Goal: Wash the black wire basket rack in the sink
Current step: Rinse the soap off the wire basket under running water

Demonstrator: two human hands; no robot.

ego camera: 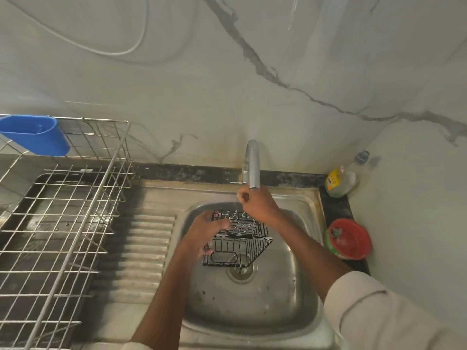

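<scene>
1. I count one black wire basket rack (236, 242), tilted inside the sink (307, 213) over the drain.
2. My left hand (207, 231) grips its left edge.
3. My right hand (255, 204), fingers curled, is under the faucet (252, 165); I cannot tell whether it holds anything.

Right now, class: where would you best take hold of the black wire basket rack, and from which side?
Grip the black wire basket rack by its top rim wire at the left end, coming from the left as the left hand does. It sits tilted in the sink, and open wires let fingers hook through.
</scene>
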